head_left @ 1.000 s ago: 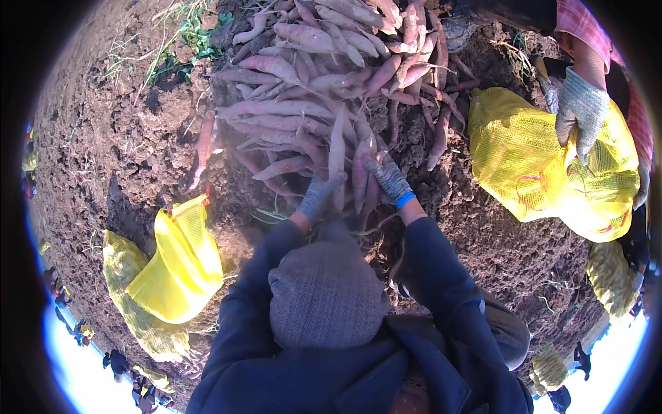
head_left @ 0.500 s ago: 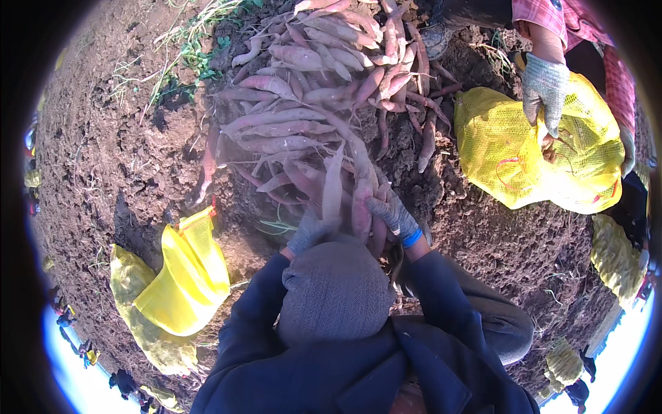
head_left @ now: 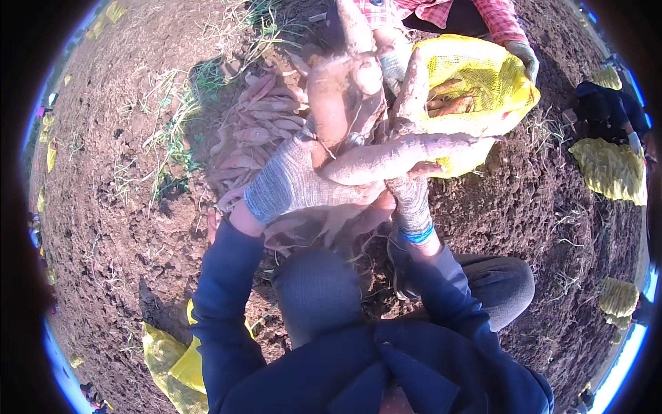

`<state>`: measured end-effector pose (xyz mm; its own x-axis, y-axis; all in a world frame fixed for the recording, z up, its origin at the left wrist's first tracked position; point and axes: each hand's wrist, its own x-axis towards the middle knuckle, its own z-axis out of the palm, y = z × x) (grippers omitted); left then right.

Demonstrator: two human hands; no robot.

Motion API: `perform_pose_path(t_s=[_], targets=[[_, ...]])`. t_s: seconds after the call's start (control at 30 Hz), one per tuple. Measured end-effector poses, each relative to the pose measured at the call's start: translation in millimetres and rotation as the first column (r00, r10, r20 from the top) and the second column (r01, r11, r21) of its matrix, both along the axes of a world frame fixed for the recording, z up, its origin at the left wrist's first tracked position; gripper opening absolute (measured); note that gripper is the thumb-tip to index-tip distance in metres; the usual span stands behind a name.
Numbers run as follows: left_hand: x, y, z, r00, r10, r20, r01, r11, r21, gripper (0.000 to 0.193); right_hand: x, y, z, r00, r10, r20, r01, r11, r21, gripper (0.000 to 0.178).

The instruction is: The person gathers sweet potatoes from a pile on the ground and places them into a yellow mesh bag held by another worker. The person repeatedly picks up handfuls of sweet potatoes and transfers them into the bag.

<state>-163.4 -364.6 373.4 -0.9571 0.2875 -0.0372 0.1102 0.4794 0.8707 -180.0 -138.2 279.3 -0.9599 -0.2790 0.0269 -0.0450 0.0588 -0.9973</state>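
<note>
A bunch of large pinkish sweet potatoes (head_left: 396, 160) is lifted between my two gloved hands. My left hand (head_left: 296, 179), in a grey knit glove, is closed round the bunch from the left. On the right, my right hand (head_left: 412, 203), with a blue band at the glove's cuff, grips it from below; its fingertips are partly hidden. Several roots stick upward and one lies across to the right, overlapping a yellow mesh bag (head_left: 483, 65). That bag, held by a co-worker's gloved hand (head_left: 525, 58), contains some sweet potatoes. Below my hands lies a heap of sweet potatoes (head_left: 258, 131).
Yellow mesh bags (head_left: 183, 362) lie on the soil at lower left. Green vines (head_left: 183, 134) spread left of the heap. Farther right are another person (head_left: 607, 107) and a full-looking yellow bag (head_left: 610, 169). My bent knee (head_left: 500, 283) is at right.
Both my hands have risen from the heap, moving forward with a bunch of sweet potatoes. The view has shifted, and the co-worker's yellow bag now stands with its mouth open near my hands.
</note>
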Motion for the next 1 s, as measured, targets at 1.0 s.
perform_pose_path(t_s=[1.0], targets=[[-29,-27,-168,0.936,0.349,-0.051,-0.345,0.936,0.066,0.035,-81,27,-57,0.575,-0.355,-0.737,0.59,0.804,0.072,0.018]])
